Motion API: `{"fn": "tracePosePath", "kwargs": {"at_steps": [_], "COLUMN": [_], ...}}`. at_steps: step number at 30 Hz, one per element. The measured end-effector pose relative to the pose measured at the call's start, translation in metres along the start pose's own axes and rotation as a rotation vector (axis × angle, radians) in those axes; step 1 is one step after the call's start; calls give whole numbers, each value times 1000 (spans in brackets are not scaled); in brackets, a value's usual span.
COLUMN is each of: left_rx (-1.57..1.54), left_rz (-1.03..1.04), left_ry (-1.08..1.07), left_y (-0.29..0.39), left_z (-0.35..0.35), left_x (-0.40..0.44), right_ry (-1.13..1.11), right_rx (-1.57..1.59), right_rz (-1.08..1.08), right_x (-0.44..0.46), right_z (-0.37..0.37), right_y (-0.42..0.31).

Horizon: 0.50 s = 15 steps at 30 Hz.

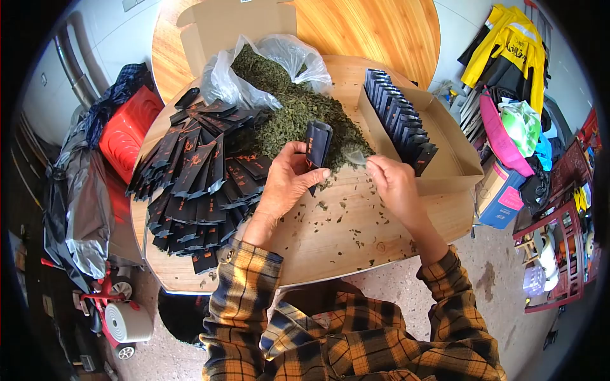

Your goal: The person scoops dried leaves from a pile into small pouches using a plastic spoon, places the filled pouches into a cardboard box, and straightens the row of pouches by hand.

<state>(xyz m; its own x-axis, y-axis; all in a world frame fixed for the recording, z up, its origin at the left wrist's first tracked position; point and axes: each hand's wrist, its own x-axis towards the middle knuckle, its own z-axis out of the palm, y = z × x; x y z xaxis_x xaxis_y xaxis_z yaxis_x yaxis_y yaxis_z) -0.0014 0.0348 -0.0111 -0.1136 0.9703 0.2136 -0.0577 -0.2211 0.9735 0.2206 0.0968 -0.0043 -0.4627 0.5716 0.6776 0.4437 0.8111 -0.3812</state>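
A small black tea pouch with orange print stands upright in my left hand, its fingers and thumb closed around it. Its mouth faces up and looks rounded. My right hand pinches the handle end of a small clear scoop, just right of the pouch. The scoop is at the near edge of a heap of dried green tea leaves; how much it holds is hard to see. To the left of my left hand lies a big spread of flat black pouches with orange print.
A clear plastic bag lies behind the heap, spilling leaves. At right, a cardboard box holds a row of black pouches. Leaf bits dot the wooden table. A red stool stands left, a blue box right.
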Motion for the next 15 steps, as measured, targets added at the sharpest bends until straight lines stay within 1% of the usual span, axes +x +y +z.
{"fn": "tracePosePath", "kwargs": {"at_steps": [2,5,7,9,10,11,12,13,15], "left_rx": [36,59,111,133,155,156,233,310,321], "left_rz": [-8,18,-7,5,14,15,12,10,9], "left_ry": [-1,-35,-71,-77,-81,-83,-74,-63,-61], "left_y": [-2,-6,-9,-12,-14,-13,-11,-10,-11], "left_z": [2,3,4,5,6,6,7,7,8], "left_x": [-1,-1,-2,-1,-2,-2,-3,-4,-3], "right_ry": [77,109,136,168,170,140,110,111,75], "right_rx": [25,86,104,120,119,68,17,16,-20], "right_rz": [41,92,114,21,21,-43,-106,-107,-171], "right_x": [1,11,18,23,24,24,25,26,29], "right_z": [-13,-31,-42,-49,-51,-52,-52,-52,-51], "right_y": [-5,-13,-21,-29,-30,-31,-31,-32,-34]}}
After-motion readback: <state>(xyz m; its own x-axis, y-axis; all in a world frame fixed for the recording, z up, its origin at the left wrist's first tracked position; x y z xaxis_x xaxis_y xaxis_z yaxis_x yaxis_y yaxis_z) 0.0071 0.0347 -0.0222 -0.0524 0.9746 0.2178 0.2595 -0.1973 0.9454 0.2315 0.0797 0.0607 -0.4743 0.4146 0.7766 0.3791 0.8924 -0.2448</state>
